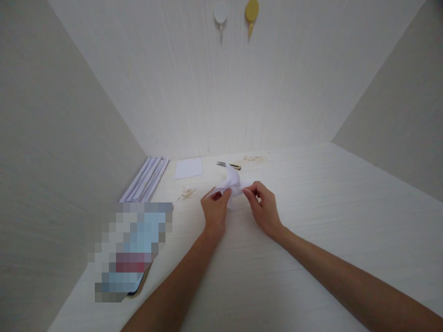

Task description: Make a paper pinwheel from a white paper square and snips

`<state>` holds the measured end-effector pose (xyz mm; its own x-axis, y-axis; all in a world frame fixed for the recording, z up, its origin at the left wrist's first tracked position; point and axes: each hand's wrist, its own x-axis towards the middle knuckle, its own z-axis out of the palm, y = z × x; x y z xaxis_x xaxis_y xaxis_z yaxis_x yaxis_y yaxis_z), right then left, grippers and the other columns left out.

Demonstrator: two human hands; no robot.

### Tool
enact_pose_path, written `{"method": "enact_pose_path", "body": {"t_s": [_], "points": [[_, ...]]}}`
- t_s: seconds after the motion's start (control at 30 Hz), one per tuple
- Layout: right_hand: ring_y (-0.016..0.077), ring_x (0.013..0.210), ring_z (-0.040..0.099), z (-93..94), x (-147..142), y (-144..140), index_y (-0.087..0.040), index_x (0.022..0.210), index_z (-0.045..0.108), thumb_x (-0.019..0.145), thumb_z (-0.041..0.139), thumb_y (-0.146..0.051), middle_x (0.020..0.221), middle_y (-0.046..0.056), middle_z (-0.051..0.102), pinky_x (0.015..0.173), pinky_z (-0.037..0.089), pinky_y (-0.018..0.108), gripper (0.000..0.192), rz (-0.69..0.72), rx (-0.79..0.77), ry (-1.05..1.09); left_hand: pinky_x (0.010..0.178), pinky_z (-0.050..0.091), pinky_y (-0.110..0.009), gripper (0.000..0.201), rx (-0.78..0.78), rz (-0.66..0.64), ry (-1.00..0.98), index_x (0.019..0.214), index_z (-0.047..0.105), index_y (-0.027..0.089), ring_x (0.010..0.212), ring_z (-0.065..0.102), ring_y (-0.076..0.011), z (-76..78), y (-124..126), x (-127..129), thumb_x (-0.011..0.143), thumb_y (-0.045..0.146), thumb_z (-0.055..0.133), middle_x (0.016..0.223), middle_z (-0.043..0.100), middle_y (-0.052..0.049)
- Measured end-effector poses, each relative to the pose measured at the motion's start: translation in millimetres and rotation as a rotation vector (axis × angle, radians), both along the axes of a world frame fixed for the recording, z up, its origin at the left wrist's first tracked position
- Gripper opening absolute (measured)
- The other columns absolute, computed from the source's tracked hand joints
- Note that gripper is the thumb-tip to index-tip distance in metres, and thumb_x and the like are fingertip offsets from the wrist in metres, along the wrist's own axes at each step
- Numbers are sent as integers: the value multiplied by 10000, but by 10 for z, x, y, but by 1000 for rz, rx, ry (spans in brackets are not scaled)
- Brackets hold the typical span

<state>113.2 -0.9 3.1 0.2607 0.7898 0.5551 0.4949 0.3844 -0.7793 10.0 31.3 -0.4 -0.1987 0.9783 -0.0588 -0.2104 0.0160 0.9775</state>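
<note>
Holding a folded white paper up just over the table — both hands at work on it. Left hand pinching the left end of the paper, thumb and fingers pressed together on it. Right hand pinching the right end, fingertips closed on the paper too. Paper bent and puffed up between the two hands, one flap sticking up toward the back. Both bare arms reaching in from the bottom edge, hands near each other in the middle of the table.

Behind the paper, lying flat near the back wall: small scissors, close to the raised flap but not touching it. Left of the scissors, a flat white sheet. Farther left, a stack of long white strips lying along the side wall. Little tan scraps just left of the left hand, and more tan scraps by the back wall. Blurred-out blue and white thing at the near left of the table — too blurred to tell what. High on the back wall, a white hook and a yellow hook side by side.
</note>
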Motion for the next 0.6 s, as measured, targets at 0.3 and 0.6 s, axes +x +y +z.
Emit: {"method": "enact_pose_path", "body": {"t_s": [0.3,0.6], "points": [[96,469,411,-2,0,9,-181,573,473,768,501,-230,506,-26,502,472,305,225,202,24,-13,-74,517,387,-225,115,13,-44,-24,592,632,132,518,497,-91,-18,3,15,518,218,645,565,596,13],[98,467,407,5,0,14,-183,573,466,769,498,-239,504,-25,500,467,307,224,207,26,-40,-43,509,379,-217,99,19,-71,-39,584,635,136,509,491,-84,-34,6,23,516,208,646,561,590,17]]}}
